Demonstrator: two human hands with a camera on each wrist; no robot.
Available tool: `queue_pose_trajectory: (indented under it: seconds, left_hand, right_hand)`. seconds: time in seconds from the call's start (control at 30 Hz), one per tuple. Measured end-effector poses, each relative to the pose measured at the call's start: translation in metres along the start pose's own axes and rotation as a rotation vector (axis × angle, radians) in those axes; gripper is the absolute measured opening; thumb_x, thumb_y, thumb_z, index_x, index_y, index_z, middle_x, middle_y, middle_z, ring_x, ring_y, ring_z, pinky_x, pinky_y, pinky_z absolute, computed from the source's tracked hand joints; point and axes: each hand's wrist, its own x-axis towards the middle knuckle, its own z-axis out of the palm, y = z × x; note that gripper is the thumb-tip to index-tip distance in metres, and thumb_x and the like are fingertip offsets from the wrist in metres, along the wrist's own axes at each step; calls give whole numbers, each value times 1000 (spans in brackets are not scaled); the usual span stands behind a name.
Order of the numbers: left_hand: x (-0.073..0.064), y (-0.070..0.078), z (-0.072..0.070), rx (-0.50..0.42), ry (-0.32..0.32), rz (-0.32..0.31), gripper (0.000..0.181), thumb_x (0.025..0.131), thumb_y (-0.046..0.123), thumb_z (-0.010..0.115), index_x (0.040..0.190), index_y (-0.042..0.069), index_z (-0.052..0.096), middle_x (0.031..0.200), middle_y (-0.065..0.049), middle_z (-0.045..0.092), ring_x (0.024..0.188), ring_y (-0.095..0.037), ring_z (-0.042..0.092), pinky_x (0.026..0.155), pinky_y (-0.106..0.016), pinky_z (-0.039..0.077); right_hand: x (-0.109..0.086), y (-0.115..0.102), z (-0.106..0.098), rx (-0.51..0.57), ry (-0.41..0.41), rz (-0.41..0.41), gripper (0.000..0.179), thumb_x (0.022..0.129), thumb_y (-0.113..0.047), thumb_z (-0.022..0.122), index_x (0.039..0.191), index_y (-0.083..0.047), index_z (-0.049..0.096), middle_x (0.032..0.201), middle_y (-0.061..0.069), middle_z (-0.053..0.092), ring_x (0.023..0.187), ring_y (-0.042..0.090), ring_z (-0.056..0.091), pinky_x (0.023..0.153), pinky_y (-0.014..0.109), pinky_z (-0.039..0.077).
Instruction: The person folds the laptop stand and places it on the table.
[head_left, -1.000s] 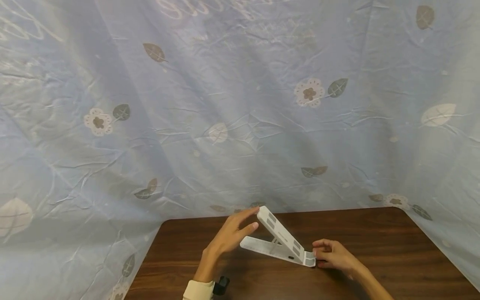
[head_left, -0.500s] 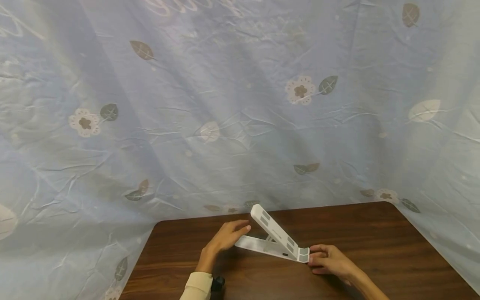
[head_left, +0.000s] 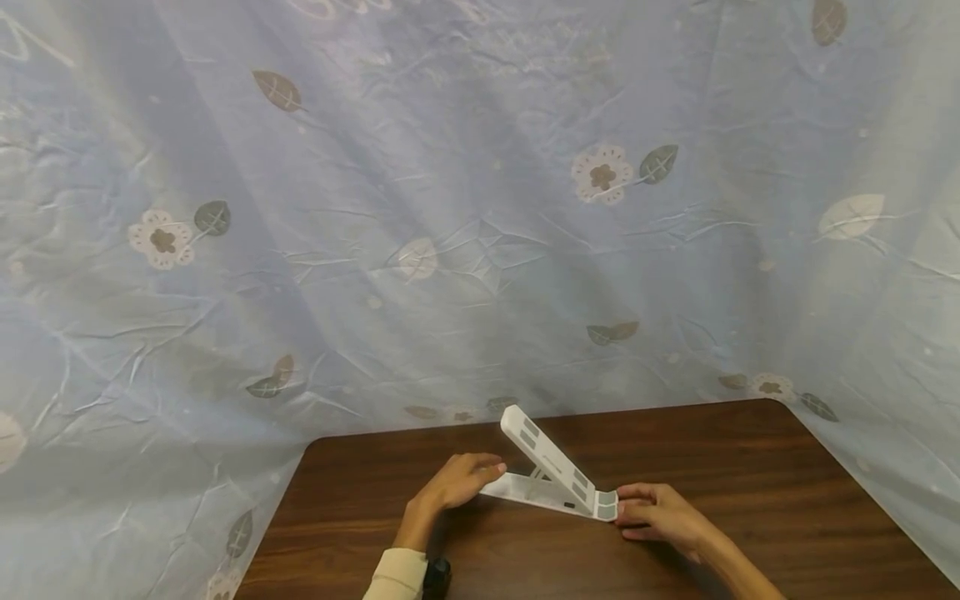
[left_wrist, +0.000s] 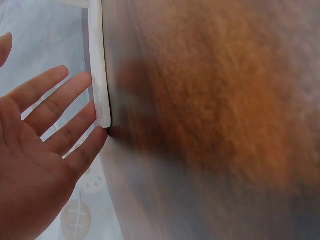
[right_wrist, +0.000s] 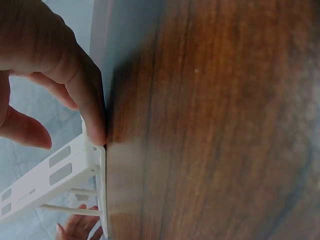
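Observation:
A white folding laptop stand (head_left: 551,458) with grey pads stands on the dark wooden table, its upper panel propped at a slant above the flat base. At the left end of the base is my left hand (head_left: 459,481); in the left wrist view its fingers (left_wrist: 75,117) are spread and nearly straight, with tips against the white base edge (left_wrist: 99,65). My right hand (head_left: 663,517) is at the stand's low right end. In the right wrist view, a bent finger (right_wrist: 92,117) touches the end lip, while the thumb (right_wrist: 30,131) stays apart from it.
The wooden table (head_left: 750,467) has a rounded far edge and extends around the stand. A pale blue curtain (head_left: 480,208) with leaf and flower prints hangs right behind it. A black device (head_left: 437,577) is strapped on the left wrist.
My left hand has left the top of the raised panel and dropped to the base's left end. My right hand stays at the stand's right end. The head view has shifted slightly.

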Motion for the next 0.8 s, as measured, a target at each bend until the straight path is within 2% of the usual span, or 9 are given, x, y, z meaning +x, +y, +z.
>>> queue_pose_trajectory:
  seconds: [0.27,0.47,0.8]
  left_hand:
    - [-11,4,-1,15,-13,1,59,110,51,52,143,5,67,147,-15,69,137,-41,64,114,-61,52]
    - [-22,6,3,35,-13,20,61,109,56,52,141,7,70,143,-12,71,137,-40,64,115,-62,51]
    - [-42,10,5,25,-31,32,62,109,56,51,142,5,68,143,-15,71,135,-43,65,113,-64,52]
  right_hand:
    - [9,-2,-8,-24,2,12,63,108,-15,64,149,25,37,136,31,64,116,27,71,100,45,64]
    - [13,-2,-14,-36,-11,32,64,110,-19,62,149,24,37,133,28,65,113,26,73,98,45,65]
    - [17,-6,-19,-46,-31,61,64,111,-26,60,150,21,41,132,23,67,110,23,74,96,41,66]
